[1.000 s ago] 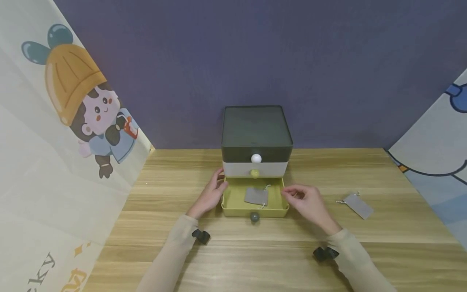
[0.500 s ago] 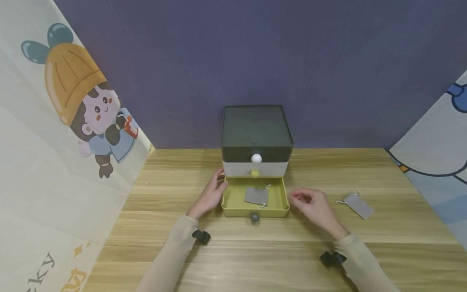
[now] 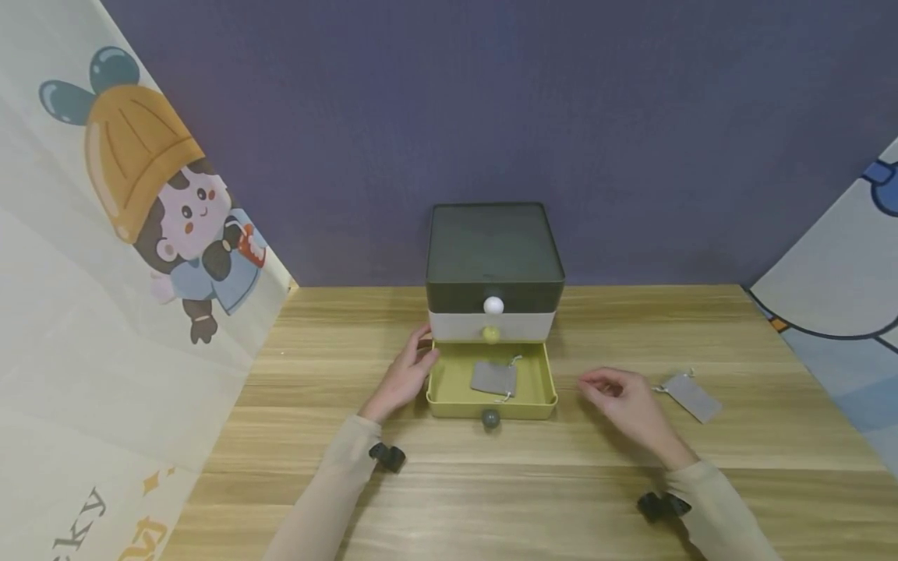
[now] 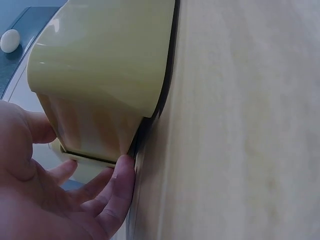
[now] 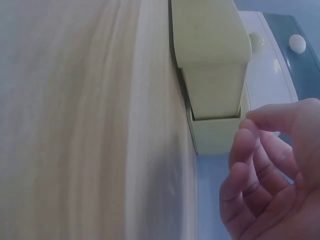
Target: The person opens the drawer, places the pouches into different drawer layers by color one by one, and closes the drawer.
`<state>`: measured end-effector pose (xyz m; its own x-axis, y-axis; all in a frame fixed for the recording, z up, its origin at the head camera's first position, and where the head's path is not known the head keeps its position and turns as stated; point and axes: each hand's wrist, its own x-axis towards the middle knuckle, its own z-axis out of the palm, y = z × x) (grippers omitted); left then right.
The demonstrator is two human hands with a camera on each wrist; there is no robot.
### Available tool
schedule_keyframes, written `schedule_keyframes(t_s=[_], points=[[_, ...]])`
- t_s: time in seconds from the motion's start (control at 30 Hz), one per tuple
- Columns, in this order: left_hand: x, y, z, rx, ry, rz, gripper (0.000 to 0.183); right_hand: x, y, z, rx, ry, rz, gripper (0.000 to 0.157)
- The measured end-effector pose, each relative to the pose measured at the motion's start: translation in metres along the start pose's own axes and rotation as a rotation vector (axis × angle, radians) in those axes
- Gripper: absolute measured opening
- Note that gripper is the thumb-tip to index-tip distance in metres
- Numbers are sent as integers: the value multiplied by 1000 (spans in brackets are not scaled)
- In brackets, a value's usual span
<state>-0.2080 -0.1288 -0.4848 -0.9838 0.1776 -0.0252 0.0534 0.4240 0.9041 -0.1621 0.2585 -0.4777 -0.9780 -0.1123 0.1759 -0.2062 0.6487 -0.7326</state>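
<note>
A small chest of drawers (image 3: 494, 245) has its yellow bottom drawer (image 3: 449, 382) pulled out. Inside that drawer lies a grey drawstring pouch (image 3: 493, 377) with white cords. My left hand (image 3: 403, 377) rests at the drawer's left side. In the left wrist view, its loosely bent fingers (image 4: 121, 182) touch the chest's edge beside the drawer. My right hand (image 3: 631, 405) hovers right of the drawer, apart from it, holding nothing; thumb and index tips meet, the other fingers loosely curled. A second grey pouch (image 3: 693, 397) lies on the table beyond that hand, its cords partly hidden.
The chest's dark top drawer has a white knob (image 3: 494, 305), the white middle one a yellow knob (image 3: 491, 334). A grey knob (image 3: 490, 418) juts from the bottom drawer. The wooden table (image 3: 505, 499) meets a dark blue wall (image 3: 491, 101) behind.
My right hand has moved rightward from the drawer's right rim toward the pouch on the table. The left hand, the drawer and both pouches have stayed put.
</note>
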Motion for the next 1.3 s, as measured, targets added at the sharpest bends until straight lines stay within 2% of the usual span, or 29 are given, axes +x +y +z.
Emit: schedule_keyframes(t_s=[0.43, 0.67, 1.1, 1.3], points=[[-1, -1, 1, 6, 5, -10, 58, -9, 18, -14, -29, 45, -19, 14], [-2, -1, 2, -8, -2, -17, 58, -16, 27, -24, -19, 27, 39, 20], [-3, 0, 1, 30, 27, -33, 55, -26, 44, -41, -74, 74, 19, 21], [-3, 0, 1, 24, 26, -22, 55, -30, 47, -50, -86, 82, 85, 24]])
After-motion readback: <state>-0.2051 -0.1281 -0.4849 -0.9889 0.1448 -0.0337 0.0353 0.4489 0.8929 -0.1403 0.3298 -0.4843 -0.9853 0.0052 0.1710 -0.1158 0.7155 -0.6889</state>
